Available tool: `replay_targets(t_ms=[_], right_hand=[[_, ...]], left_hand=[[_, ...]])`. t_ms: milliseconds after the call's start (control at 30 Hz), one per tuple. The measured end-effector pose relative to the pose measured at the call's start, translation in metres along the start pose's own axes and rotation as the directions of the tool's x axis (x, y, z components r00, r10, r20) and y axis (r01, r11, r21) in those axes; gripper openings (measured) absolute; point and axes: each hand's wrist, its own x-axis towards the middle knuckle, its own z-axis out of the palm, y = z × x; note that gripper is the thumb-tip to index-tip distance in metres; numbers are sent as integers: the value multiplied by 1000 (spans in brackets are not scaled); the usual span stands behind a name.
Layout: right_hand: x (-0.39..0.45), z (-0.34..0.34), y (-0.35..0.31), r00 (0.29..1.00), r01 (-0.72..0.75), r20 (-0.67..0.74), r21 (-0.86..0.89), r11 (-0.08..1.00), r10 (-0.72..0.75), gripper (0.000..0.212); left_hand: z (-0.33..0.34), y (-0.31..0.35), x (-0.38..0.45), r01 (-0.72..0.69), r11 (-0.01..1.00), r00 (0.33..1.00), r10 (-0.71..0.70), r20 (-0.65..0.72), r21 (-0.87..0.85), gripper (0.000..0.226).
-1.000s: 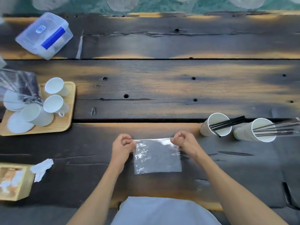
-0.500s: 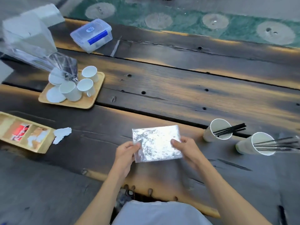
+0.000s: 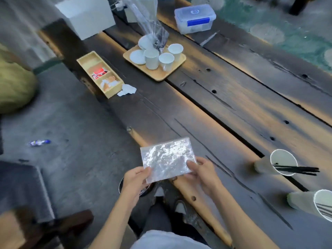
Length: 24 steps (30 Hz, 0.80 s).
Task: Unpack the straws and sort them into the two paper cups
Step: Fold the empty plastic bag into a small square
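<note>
A flat, clear plastic bag (image 3: 167, 159) with nothing visible inside is held up over the table's near edge. My left hand (image 3: 135, 180) pinches its lower left corner and my right hand (image 3: 203, 170) grips its lower right edge. Two white paper cups stand at the right. The nearer-centre paper cup (image 3: 277, 163) holds several black straws (image 3: 296, 170) that stick out to the right. The second paper cup (image 3: 316, 203), at the right frame edge, also holds dark straws (image 3: 323, 210).
A wooden tray (image 3: 158, 73) carries small white cups and saucers, with a crumpled clear bag above it. A wooden divided box (image 3: 100, 76) sits at the table's left edge beside a torn paper scrap (image 3: 126, 89). A lidded plastic container (image 3: 195, 17) stands far back.
The view has swung left and down. Both hands have lifted the bag off the table toward the near edge and shifted their grip from its top corners to its lower edge.
</note>
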Motion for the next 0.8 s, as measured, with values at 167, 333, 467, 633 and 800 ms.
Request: replay_targets(t_ms=[167,333,467,633,800], right_hand=[[2,58,31,997,-76,23,-106,991,79,5],[25,117,77,986,-142,55,-227,964,158,15],[62,153,132,965,-251,4,-266,931,261,18],[131,179,208,905,-425,-96,-180,887,414,14],[195,197,272,866,-497,-134,-141,856,481,12]], left_hand=[[-52,-39,-19,123,963,987,-144,-72,-238,14],[-98,-96,-15,203,916,948,-273,-166,-347,13],[-123,-144,24,226,854,910,-356,-211,-468,11],[-144,-205,98,247,791,862,-443,-245,-560,7],[-156,-268,180,295,770,818,-509,-267,-566,7]])
